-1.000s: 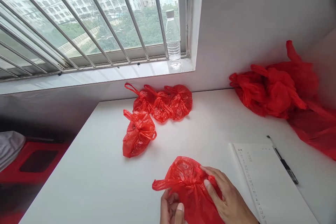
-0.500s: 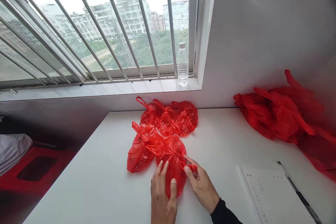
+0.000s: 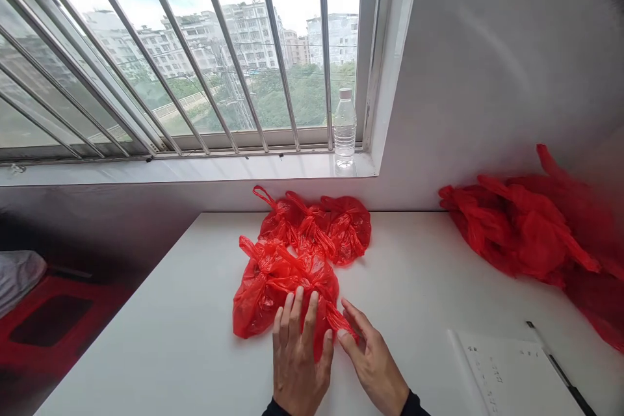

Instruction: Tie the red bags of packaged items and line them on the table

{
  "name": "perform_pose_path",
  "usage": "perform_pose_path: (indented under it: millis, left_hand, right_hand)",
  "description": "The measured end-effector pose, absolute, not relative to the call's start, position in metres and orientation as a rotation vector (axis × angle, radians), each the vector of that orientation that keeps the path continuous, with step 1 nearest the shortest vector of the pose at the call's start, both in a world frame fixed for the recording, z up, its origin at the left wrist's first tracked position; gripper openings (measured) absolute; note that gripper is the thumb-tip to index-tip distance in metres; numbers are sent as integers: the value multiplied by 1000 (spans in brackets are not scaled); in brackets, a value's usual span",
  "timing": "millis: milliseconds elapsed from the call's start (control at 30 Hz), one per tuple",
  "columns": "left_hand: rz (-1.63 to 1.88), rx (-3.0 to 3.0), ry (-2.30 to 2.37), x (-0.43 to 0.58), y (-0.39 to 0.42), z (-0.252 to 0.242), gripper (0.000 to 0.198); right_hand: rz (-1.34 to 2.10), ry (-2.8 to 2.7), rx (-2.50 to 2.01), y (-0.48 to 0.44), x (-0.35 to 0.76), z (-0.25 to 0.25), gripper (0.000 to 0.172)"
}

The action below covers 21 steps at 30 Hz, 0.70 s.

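Hands angle toward a red bag, left palm-down, right half-curled.

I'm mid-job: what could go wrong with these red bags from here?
Under the left hand, the knotted red plastic bag sits against the bag to its left; pushing might shift both. A handle sits in the opening of the right hand and could catch if that hand lifts. Pushed farther, both might crowd the three knotted bags behind.
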<state>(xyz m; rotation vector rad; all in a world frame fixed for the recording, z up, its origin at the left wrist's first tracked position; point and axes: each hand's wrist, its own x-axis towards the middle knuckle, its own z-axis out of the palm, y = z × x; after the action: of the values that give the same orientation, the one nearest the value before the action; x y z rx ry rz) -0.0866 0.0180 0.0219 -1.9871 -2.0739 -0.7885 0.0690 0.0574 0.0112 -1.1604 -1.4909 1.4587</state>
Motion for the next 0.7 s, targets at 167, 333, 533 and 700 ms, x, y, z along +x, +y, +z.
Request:
perform_pose_path:
  millis: [167, 333, 533, 700]
  left_hand:
    - [-659, -2072, -2037, -101, 53, 14, 66]
    - [-610, -2117, -2020, -118, 78, 8, 64]
    - [-685, -2021, -2008, -122, 66, 26, 61]
    - [-746, -1636, -2236, -160, 55, 28, 62]
  right_hand:
    - [1358, -1570, -1159, 62, 73, 5, 51]
    - [785, -1857, -1245, 119, 70, 9, 48]
    - [618, -1945, -1243, 181, 68, 0, 55]
    - [594, -2003, -1241, 166, 73, -6, 53]
